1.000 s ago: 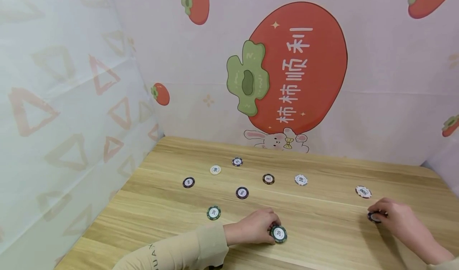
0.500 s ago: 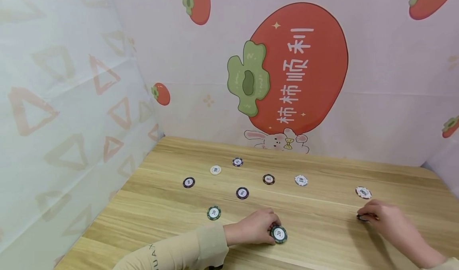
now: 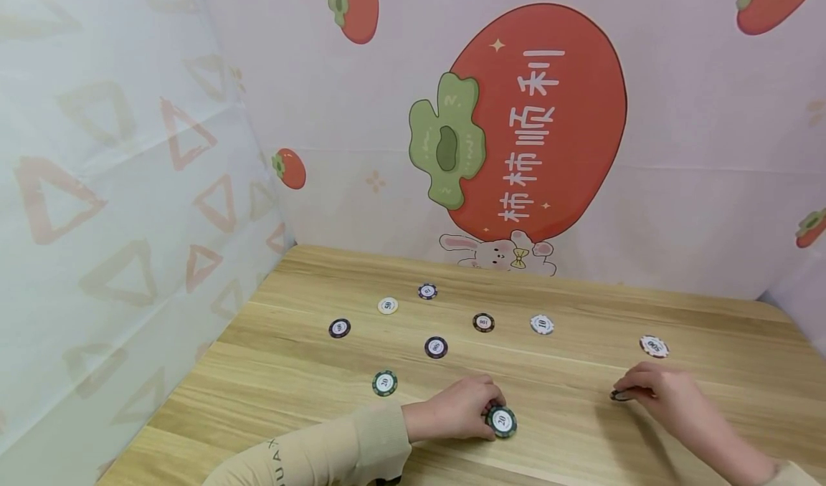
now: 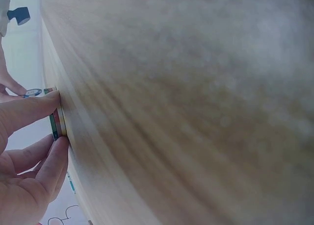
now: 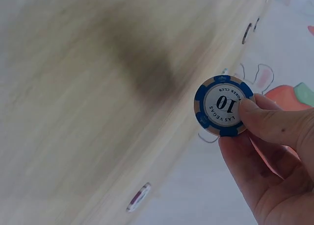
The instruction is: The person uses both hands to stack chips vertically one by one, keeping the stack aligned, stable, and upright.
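Note:
My left hand (image 3: pixel 454 408) rests at the table's near middle. Its thumb and fingers grip the edges of a short stack of poker chips (image 4: pixel 57 119), whose side shows green, red and yellow layers. A green chip marked 20 (image 3: pixel 502 421) tops it. To the right, my right hand (image 3: pixel 674 403) is raised over the wood, casting a shadow below. Between thumb and fingertips it pinches a blue poker chip (image 5: pixel 216 117) with a white centre marked 10. That chip appears nearly edge-on in the head view.
Several single chips lie flat and scattered on the wooden table (image 3: pixel 290 400). Among them are a green 20 chip (image 3: pixel 384 383) by the left sleeve, a white-edged 10 chip (image 3: pixel 542 324) and a 500 chip (image 3: pixel 654 346) farther right. A patterned cloth wall (image 3: pixel 361 213) stands behind.
My right hand has moved left across the table toward the stack, carrying the blue chip and tilting it. The left hand and its stack have stayed in place.

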`<state>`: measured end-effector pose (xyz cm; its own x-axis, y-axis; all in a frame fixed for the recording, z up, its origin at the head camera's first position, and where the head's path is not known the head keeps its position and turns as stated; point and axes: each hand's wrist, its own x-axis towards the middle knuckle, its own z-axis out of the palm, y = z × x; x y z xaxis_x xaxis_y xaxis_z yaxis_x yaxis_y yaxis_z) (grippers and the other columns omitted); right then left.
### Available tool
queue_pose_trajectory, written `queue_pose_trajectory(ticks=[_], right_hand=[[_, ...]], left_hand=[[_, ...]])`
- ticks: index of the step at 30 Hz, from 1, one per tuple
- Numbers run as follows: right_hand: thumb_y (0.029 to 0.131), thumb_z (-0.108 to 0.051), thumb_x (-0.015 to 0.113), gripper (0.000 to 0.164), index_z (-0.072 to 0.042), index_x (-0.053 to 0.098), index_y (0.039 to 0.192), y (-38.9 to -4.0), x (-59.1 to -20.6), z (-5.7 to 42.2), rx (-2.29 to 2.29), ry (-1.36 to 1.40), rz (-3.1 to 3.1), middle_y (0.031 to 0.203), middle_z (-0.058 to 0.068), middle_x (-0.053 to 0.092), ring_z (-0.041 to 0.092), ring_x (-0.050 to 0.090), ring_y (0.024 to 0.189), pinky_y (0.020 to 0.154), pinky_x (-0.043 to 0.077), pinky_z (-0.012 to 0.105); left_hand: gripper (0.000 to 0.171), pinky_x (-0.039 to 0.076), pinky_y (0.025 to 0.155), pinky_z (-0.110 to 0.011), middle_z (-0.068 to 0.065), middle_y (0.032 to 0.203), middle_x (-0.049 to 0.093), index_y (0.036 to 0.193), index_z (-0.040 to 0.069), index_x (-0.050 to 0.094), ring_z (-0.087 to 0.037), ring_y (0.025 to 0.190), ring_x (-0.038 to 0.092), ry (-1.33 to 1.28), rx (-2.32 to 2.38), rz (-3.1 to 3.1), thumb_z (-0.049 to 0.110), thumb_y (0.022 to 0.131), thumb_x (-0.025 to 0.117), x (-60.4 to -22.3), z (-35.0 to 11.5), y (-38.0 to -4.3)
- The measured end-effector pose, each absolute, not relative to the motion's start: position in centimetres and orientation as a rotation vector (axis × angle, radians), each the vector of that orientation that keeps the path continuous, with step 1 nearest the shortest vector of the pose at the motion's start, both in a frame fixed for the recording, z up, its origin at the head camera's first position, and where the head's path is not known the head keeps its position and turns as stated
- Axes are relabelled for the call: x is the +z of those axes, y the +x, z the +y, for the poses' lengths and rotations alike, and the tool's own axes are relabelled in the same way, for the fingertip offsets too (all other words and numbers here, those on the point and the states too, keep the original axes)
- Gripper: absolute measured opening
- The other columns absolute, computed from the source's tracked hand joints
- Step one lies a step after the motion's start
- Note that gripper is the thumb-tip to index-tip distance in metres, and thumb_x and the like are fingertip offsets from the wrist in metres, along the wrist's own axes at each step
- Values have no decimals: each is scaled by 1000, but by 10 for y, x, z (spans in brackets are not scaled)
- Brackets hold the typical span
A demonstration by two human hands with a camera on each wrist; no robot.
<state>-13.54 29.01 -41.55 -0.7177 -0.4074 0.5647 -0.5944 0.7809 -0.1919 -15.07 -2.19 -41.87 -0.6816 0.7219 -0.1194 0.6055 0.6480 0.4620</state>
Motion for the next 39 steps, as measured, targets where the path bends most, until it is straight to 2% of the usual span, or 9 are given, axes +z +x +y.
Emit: queue_pose_trajectory(ticks=[19,32,39], right_hand=[[49,12,76,34,-15,69,69,-131,-416,255,613,828,-2404,71,-9,62,-1,57,65,61,39,4],[52,11,78,32,-14,72,71,-128,-411,232,694,732,-2489,72,-7,65,-1,58,66,58,42,8],[54,10,77,30,-13,72,72,-126,-410,222,758,716,-2534,72,-5,66,-1,58,67,55,49,18]], left_hand=[[36,38,66,-10,9,87,51,102,11,64,4,73,43,1058,573,2567,17,70,78,-418,-22,-150],[35,38,66,-11,9,86,51,102,10,64,3,72,43,1089,525,2582,17,71,77,-417,-20,-150],[34,39,68,-11,7,86,52,103,9,64,2,75,45,1122,442,2649,17,72,76,-414,-19,-143]])
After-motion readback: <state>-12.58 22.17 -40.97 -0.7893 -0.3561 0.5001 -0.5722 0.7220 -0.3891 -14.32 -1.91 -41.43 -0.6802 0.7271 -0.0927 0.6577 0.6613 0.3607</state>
